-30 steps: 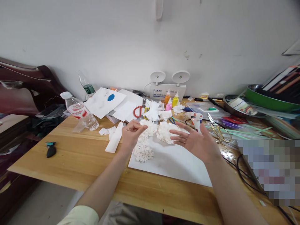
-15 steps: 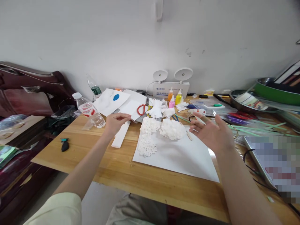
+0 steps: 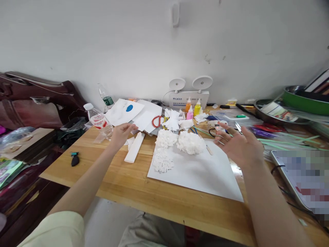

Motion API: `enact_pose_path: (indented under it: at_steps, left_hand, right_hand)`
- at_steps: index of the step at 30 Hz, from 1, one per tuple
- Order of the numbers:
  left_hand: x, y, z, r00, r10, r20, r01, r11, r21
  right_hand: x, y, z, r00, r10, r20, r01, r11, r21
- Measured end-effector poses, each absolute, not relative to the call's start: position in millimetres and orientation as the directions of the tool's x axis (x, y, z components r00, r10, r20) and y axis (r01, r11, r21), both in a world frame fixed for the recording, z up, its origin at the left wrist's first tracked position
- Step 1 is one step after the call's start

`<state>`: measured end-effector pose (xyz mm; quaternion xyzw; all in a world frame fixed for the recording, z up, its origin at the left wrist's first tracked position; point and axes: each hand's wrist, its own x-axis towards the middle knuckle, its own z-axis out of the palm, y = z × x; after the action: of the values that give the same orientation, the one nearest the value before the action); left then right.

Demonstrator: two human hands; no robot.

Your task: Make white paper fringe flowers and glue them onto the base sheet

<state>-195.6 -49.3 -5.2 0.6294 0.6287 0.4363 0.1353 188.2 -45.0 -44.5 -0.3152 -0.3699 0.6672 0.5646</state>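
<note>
My left hand [image 3: 121, 136] hovers over the left part of the table, thumb and fingertips pinched together. Anything between them is too small to make out. A white strip [image 3: 135, 148] lies just below its fingers. My right hand [image 3: 243, 145] is raised above the right end of a white sheet [image 3: 203, 175], palm turned inward and fingers spread. A pointed metal tip [image 3: 238, 127] shows behind its thumb, apparently on the table. On the sheet sit a large fluffy white clump [image 3: 190, 142], a smaller white clump [image 3: 166, 138] and a flatter heap of white bits [image 3: 163, 161].
Red-handled scissors [image 3: 156, 121], crumpled white paper [image 3: 172, 120] and small paint-like bottles [image 3: 197, 108] stand farther back. A water bottle [image 3: 99, 120] is at left, near a black key fob [image 3: 74, 160]. A metal pan [image 3: 273, 111] and a pixelated tray-like panel [image 3: 300, 178] occupy the right.
The view has shifted slightly, moving the scene a little right. My left hand has moved a bit left, still pinched; my right hand has moved a bit right, still spread.
</note>
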Motion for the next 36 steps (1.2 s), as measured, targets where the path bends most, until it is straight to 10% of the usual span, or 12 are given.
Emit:
enact_pose_path:
  at_steps: [11, 18, 22, 29, 36]
  left_hand:
    - [-146, -73, 21, -0.095, 0.987, 0.133, -0.163, -0.147, 0.976]
    - [-139, -87, 25, -0.008, 0.979, 0.203, 0.244, -0.195, 0.950]
    - [-150, -92, 16, 0.293, 0.916, 0.275, 0.780, -0.395, 0.485]
    - [-178, -94, 10, 0.352, 0.928, -0.123, 0.918, -0.368, -0.146]
    - [-186, -98, 17, 0.437, 0.873, -0.216, 0.889, -0.383, 0.251]
  right_hand:
    - [175, -48, -42, -0.248, 0.968, -0.049, -0.521, -0.176, -0.835]
    - [181, -47, -40, -0.210, 0.977, -0.020, -0.527, -0.131, -0.840]
    - [183, -47, -41, -0.199, 0.980, 0.005, -0.503, -0.098, -0.859]
    - [188, -44, -45, -0.225, 0.973, 0.044, -0.549, -0.090, -0.831]
    - [185, -44, -43, -0.201, 0.978, 0.059, -0.557, -0.065, -0.828]
